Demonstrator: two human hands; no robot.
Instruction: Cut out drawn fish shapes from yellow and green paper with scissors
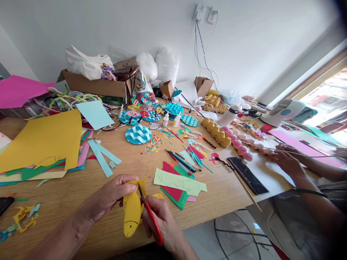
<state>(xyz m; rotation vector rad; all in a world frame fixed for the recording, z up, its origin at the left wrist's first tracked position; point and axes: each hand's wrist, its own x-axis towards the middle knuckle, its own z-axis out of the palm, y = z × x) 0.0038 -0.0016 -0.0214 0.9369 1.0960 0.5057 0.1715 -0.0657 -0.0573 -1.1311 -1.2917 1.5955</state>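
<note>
My left hand pinches the tail end of a yellow paper fish above the table's front edge. The fish hangs head down, with a drawn eye and curved lines. My right hand is closed round red-handled scissors, whose dark blades lie against the yellow paper near the tail. Just beyond, a pale green strip with fish outlines rests on red and green paper. At the left, a large yellow sheet bears another drawn fish.
Yellow and blue scraps lie at the left. Pencils, glue bottles, blue wavy discs and a black phone are on the table. At the right, another person's hands rest near egg-carton strips.
</note>
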